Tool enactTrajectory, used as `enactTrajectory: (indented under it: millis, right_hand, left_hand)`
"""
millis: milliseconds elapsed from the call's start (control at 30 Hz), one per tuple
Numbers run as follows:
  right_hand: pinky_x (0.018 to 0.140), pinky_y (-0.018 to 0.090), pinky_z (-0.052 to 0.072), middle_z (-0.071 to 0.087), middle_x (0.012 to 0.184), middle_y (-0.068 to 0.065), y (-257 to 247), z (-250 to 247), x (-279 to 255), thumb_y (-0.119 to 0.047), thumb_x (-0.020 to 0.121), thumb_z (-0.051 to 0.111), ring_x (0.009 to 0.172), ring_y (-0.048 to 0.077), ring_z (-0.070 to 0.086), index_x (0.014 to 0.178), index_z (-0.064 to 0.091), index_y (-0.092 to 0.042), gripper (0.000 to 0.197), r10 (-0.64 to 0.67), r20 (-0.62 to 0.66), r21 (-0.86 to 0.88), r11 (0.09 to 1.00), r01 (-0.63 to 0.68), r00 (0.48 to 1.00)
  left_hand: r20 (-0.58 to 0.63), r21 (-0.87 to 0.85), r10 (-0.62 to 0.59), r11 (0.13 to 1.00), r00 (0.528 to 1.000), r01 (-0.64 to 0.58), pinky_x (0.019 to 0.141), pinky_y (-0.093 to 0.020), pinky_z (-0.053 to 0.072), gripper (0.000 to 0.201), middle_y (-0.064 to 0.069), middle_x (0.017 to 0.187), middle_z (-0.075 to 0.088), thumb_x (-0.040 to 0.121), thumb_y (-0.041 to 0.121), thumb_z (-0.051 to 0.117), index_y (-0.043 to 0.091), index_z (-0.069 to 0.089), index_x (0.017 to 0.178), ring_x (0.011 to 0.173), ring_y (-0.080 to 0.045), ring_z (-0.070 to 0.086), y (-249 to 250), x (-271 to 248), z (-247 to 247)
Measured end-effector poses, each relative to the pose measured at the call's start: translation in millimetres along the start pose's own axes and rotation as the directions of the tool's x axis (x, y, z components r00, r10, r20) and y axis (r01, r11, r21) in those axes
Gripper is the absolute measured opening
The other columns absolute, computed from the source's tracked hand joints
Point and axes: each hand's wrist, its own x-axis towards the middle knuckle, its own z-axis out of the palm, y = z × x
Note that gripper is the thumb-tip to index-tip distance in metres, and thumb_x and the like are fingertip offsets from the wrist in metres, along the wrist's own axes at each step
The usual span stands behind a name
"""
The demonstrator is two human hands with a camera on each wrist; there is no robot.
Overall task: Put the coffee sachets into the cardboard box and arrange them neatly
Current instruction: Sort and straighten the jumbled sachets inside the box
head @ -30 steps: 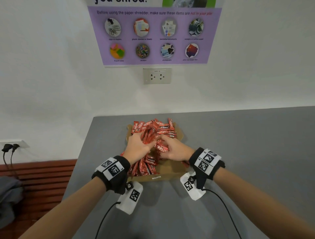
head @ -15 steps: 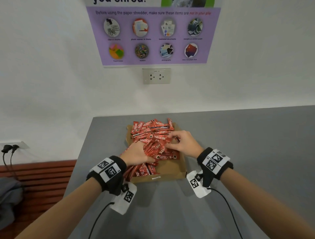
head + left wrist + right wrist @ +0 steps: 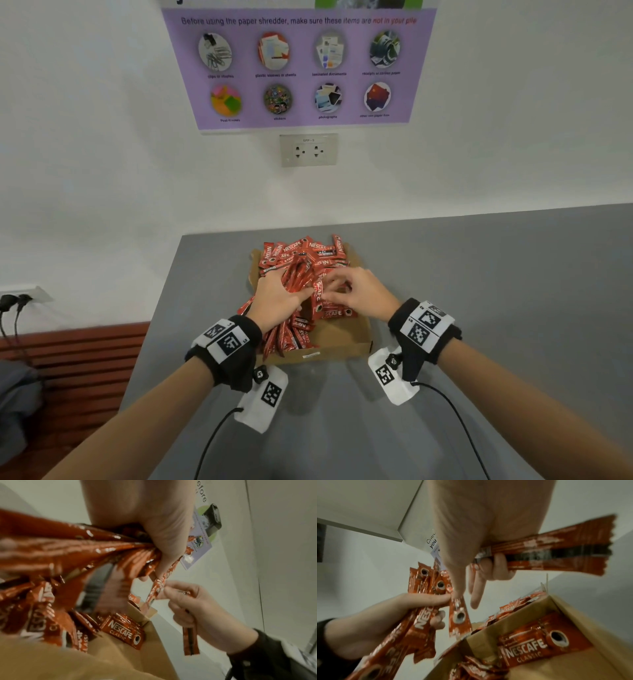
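Note:
An open cardboard box [image 3: 339, 344] sits on the grey table, heaped with red coffee sachets [image 3: 301, 255]. My left hand [image 3: 277, 298] grips a bundle of sachets [image 3: 72, 550] above the box's left side. My right hand [image 3: 356, 291] is beside it over the box's middle. Its curled fingers hold one sachet [image 3: 556, 553], and its thumb and forefinger pinch another sachet [image 3: 458, 616] that hangs beside the left hand's bundle. Loose sachets [image 3: 542, 642] lie flat on the box floor.
The grey table [image 3: 479, 291] stretches to the right and toward me. A white wall with a socket [image 3: 308, 149] and a purple poster [image 3: 294, 65] stands behind the box. The table's left edge drops to a wooden bench [image 3: 78, 363]. Cables trail from both wrist cameras.
My right hand moved from the box's near middle out to the right, then back left to meet the left hand. The left hand rose slightly with its bundle.

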Motion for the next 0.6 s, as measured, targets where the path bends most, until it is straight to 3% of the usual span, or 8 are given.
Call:
enactTrajectory:
  millis: [67,133,233,300,367,467,533,600]
  right_hand:
    - [0.062,0.004,0.038,0.068,0.079,-0.005,1.7,4.2,-1.9,-0.021,0.081,0.071,0.063,-0.011,0.055,0.089,0.068,-0.013,0.011,0.012,0.018,-0.014,1.000,-0.012,1.000]
    - [0.061,0.005,0.039,0.063,0.070,-0.009,3.2,6.3,-1.9,-0.019,0.081,0.071,0.061,-0.009,0.054,0.079,0.066,-0.014,0.008,0.013,0.000,-0.008,1.000,-0.013,1.000]
    - [0.067,0.009,0.042,0.067,0.077,-0.006,8.7,1.5,-0.4,-0.020,0.079,0.073,0.066,-0.005,0.057,0.083,0.071,-0.013,0.009,0.021,0.016,-0.100,0.995,-0.019,1.000]
    - [0.076,0.026,0.050,0.070,0.088,-0.002,16.7,-2.8,0.7,-0.023,0.080,0.072,0.076,0.006,0.062,0.089,0.073,-0.015,0.012,0.064,0.063,-0.278,0.960,-0.044,0.996]
    - [0.081,0.034,0.052,0.071,0.096,0.000,20.3,-5.3,-0.5,-0.021,0.082,0.071,0.085,0.016,0.065,0.095,0.073,-0.016,0.015,0.124,0.092,-0.419,0.905,-0.075,0.988]
    - [0.082,0.031,0.051,0.071,0.096,-0.002,19.0,-3.1,-0.8,-0.017,0.081,0.071,0.089,0.015,0.065,0.095,0.071,-0.017,0.014,0.142,0.115,-0.497,0.865,-0.067,0.983]
    - [0.081,0.032,0.051,0.070,0.095,-0.003,15.7,0.5,1.0,-0.017,0.080,0.071,0.090,0.016,0.064,0.091,0.068,-0.018,0.012,0.144,0.135,-0.540,0.840,-0.049,0.980]
    - [0.080,0.034,0.051,0.069,0.097,-0.001,13.3,4.1,3.1,-0.019,0.079,0.072,0.091,0.018,0.063,0.087,0.067,-0.017,0.010,0.145,0.145,-0.566,0.824,-0.038,0.979]
  left_hand:
    - [-0.013,-0.071,-0.028,0.997,1.000,0.027,0.062,-0.019,0.053,0.015,0.003,0.081,0.068,0.081,0.018,0.071,0.022,0.059,0.089,0.067,-0.019,0.068,2.9,-0.9,2.8]
    - [-0.009,-0.099,-0.048,0.994,0.999,0.047,0.061,-0.017,0.052,0.017,0.006,0.079,0.067,0.081,0.017,0.071,0.023,0.058,0.090,0.066,-0.019,0.067,3.1,-1.2,4.6]
    - [-0.047,-0.052,-0.026,0.998,0.999,0.024,0.061,-0.023,0.052,0.012,0.007,0.074,0.067,0.082,0.020,0.071,0.024,0.059,0.082,0.057,-0.011,0.063,-2.1,-0.4,3.2]
    - [-0.084,0.107,0.004,0.994,0.996,0.005,0.058,-0.024,0.047,0.023,0.008,0.065,0.061,0.083,0.018,0.068,0.025,0.055,0.066,0.054,-0.007,0.056,-10.3,5.1,-1.8]
    - [0.057,0.346,-0.047,0.938,0.997,0.025,0.054,-0.025,0.042,0.028,0.005,0.060,0.055,0.082,0.008,0.061,0.019,0.048,0.059,0.053,-0.012,0.053,-17.6,8.5,-5.6]
    - [0.312,0.567,-0.125,0.820,0.942,-0.079,0.058,-0.029,0.052,0.014,-0.001,0.074,0.064,0.076,0.003,0.054,0.013,0.061,0.082,0.063,-0.016,0.060,-26.1,7.6,-7.2]
    - [0.371,0.597,-0.144,0.794,0.918,-0.116,0.065,-0.034,0.055,0.025,-0.004,0.086,0.068,0.073,0.004,0.054,0.013,0.064,0.094,0.073,-0.020,0.064,-30.4,7.3,-6.9]
    - [0.394,0.644,-0.177,0.753,0.902,-0.134,0.068,-0.034,0.053,0.017,-0.005,0.088,0.069,0.077,0.007,0.055,0.007,0.065,0.091,0.080,-0.023,0.065,-31.7,6.6,-7.1]
